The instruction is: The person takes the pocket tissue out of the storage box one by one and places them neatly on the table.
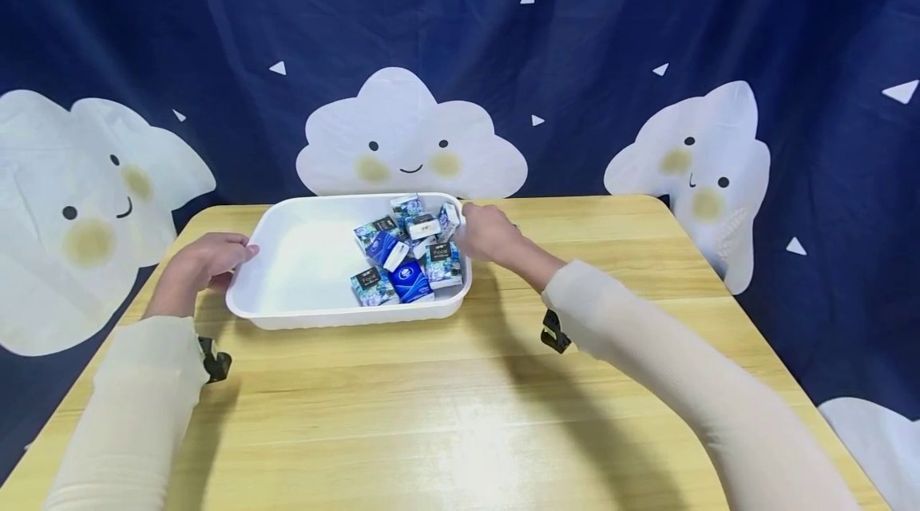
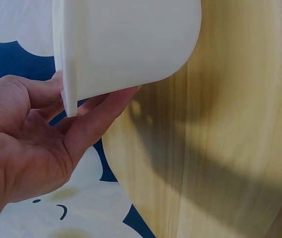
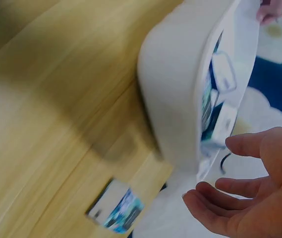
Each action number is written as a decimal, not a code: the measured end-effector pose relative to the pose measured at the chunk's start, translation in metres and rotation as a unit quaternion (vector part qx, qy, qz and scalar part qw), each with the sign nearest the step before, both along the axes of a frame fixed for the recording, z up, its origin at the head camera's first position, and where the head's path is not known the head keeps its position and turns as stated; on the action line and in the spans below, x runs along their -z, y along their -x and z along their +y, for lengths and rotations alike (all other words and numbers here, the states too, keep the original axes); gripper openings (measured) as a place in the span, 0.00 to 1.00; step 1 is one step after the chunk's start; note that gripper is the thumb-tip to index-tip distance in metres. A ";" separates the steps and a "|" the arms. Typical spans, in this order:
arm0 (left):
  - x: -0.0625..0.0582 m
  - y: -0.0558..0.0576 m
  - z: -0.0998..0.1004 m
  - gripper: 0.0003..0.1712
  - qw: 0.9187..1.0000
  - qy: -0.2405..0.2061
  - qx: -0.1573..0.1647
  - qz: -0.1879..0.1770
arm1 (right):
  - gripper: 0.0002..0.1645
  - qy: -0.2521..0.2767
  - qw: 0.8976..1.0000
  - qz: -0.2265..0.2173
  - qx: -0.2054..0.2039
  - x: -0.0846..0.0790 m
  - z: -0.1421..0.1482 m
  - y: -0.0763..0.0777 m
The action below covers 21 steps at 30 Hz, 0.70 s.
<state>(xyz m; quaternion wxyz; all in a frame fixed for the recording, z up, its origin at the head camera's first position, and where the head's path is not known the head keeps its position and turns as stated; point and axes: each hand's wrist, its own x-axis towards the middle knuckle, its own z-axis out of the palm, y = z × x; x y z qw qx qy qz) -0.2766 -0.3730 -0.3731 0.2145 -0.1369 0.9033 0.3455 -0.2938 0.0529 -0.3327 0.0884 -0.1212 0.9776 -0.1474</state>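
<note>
Glare whitens the table [image 1: 402, 391] in the bright head view; the dimmer right wrist view is blurred.

a white tray [image 1: 302, 255] holds blue-white packs [image 1: 410, 281] jumbled at its right end, another pack [image 3: 115, 206] lying outside.

Cream sleeves [image 1: 125, 415], black wrist fittings [image 1: 214, 359]

The left arm [image 1: 129, 415] and the right arm [image 1: 668, 363] both reach forward in long, pale sleeves [image 1: 108, 455]. The left hand [image 1: 216, 254] is pinching, with its thumb [image 2: 41, 91] and fingers [image 2: 101, 116] on opposite sides. The right hand [image 1: 492, 233] has its thumb and fingers spread apart, the fingers bent a little. The two hands are well apart.
</note>
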 end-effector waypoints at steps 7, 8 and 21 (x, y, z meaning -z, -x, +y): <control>0.000 0.000 0.002 0.29 1.000 -0.002 -0.001 -0.002 | 0.33 -0.013 0.999 -0.002 -0.038 -0.001 -0.019 -0.009; 0.000 0.000 0.002 0.30 1.000 -0.002 0.000 -0.003 | 0.33 -0.017 0.999 -0.002 -0.043 0.000 -0.021 -0.010; -0.003 -0.002 0.002 0.29 1.000 -0.008 0.000 -0.002 | 0.32 -0.034 0.997 -0.031 -0.067 0.005 -0.042 -0.018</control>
